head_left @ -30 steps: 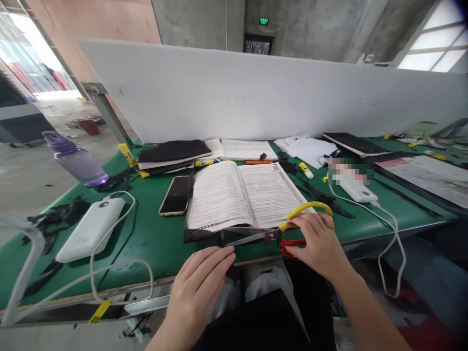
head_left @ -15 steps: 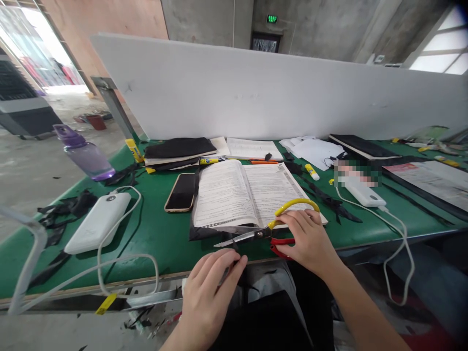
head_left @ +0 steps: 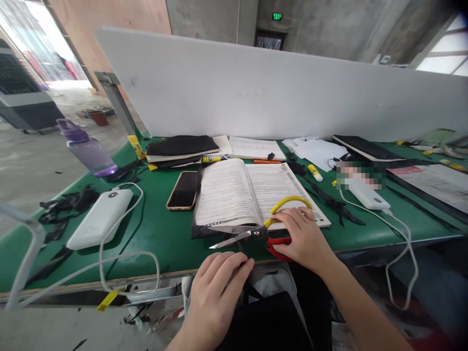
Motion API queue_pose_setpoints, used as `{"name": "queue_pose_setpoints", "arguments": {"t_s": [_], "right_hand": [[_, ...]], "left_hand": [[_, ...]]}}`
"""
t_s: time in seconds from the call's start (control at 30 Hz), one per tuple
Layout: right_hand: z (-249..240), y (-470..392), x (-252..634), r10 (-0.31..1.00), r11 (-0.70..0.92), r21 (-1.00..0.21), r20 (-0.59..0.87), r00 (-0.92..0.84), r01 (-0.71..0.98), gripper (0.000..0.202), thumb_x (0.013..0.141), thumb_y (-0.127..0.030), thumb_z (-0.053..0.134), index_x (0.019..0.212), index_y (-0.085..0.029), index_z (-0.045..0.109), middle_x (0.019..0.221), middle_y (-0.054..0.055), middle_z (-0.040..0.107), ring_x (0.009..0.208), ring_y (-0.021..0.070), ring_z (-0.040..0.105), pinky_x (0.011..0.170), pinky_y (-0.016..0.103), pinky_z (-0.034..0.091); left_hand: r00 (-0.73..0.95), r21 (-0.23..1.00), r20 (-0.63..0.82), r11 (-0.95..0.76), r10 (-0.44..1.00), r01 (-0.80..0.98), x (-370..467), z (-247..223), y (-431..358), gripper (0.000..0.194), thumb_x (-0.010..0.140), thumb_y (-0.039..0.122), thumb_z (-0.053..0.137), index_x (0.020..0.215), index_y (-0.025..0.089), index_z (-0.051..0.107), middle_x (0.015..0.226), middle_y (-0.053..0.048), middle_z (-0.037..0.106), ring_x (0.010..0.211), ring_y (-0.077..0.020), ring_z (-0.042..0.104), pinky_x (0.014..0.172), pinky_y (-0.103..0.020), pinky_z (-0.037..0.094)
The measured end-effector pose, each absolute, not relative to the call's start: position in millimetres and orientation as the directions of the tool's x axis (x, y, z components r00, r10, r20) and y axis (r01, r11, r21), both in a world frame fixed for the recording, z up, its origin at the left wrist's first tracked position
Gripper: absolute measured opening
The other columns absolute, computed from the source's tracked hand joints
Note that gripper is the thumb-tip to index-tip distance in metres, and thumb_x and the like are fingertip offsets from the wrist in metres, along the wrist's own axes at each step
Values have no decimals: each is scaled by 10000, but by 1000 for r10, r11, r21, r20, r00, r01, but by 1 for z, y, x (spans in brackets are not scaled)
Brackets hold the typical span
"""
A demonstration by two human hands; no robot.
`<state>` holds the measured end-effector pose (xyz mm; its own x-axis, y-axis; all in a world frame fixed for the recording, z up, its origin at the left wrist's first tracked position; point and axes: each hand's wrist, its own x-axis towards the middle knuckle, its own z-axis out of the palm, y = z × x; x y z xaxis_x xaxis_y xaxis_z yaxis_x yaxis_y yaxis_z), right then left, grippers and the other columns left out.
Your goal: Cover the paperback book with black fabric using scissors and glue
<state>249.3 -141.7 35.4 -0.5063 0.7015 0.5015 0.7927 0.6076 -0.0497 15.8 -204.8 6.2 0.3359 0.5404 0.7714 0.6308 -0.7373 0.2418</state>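
Note:
My right hand (head_left: 305, 239) grips the scissors (head_left: 259, 233), which have one yellow and one red handle. Their blades point left, just past the table's front edge of the book. My left hand (head_left: 219, 287) is below the blade tips, fingers pinched on a thin black strip (head_left: 240, 246) that rises to the blades. An open book (head_left: 226, 195) with printed pages lies behind the scissors, black material along its lower edge. A phone (head_left: 183, 190) lies left of the book.
White power banks (head_left: 100, 219) with cables lie at left and right. A purple bottle (head_left: 89, 153), black scraps (head_left: 75, 202), a glue stick (head_left: 315, 173), black-covered books (head_left: 183, 146) and papers (head_left: 310, 151) are on the green table (head_left: 164, 248). A white panel (head_left: 256, 92) stands behind.
My left hand has shifted slightly right and down. The scissors have moved slightly left, and the black strip now crosses their blades. The whole view has shifted a little.

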Motion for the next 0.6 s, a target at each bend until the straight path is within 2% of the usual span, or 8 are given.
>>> {"name": "queue_pose_setpoints", "arguments": {"t_s": [0.27,0.6], "right_hand": [[35,-140,246,703,629,-83,487,-519,773,415,712,-239,642,1108,-193,525,1060,101,628,983,278,567,930,435,325],[34,-141,247,670,631,-9,512,-538,776,403,703,-249,658,1073,-140,544,1017,100,632,944,261,564,915,431,339]], "left_hand": [[351,242,768,-750,536,616,14,4,-205,343,843,17,471,1124,156,610,995,-71,660,963,-174,578,835,-329,480],[373,215,784,-781,496,586,16,9,-204,296,839,8,477,1072,115,625,979,-76,667,943,-160,572,822,-320,475]]}}
